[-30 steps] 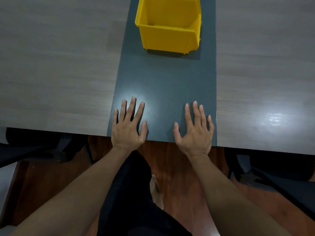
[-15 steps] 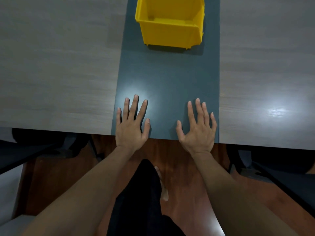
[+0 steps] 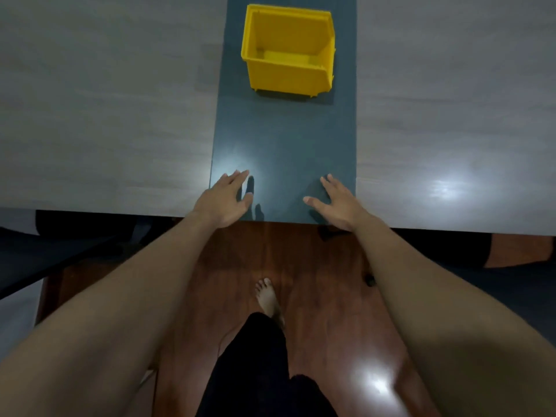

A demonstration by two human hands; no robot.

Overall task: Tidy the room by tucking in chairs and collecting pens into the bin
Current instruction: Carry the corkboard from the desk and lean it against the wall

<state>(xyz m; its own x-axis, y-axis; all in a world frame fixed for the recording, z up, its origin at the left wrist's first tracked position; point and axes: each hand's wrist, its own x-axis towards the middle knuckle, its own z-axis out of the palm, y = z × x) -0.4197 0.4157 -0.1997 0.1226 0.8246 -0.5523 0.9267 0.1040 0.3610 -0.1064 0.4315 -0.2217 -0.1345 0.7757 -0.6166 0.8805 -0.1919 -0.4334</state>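
Just beyond both empty hands, only a yellow bin (image 3: pixel 288 52) stands on the table (image 3: pixel 105 115).

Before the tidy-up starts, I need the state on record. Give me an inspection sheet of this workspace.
Surface: table with pale wood-grain panels either side of a dark centre strip; glare spots, otherwise bare.
Job's things: yellow bin upright on the centre strip, nothing seen inside; no pens seen; dark chairs partly under the table on both sides.
Clutter: small dark object on the floor, too small to identify.
Hands: left hand and right hand open, empty, at the near table edge.
Cables: nothing seen.
Surroundings: reddish wood floor; the person's bare foot below.
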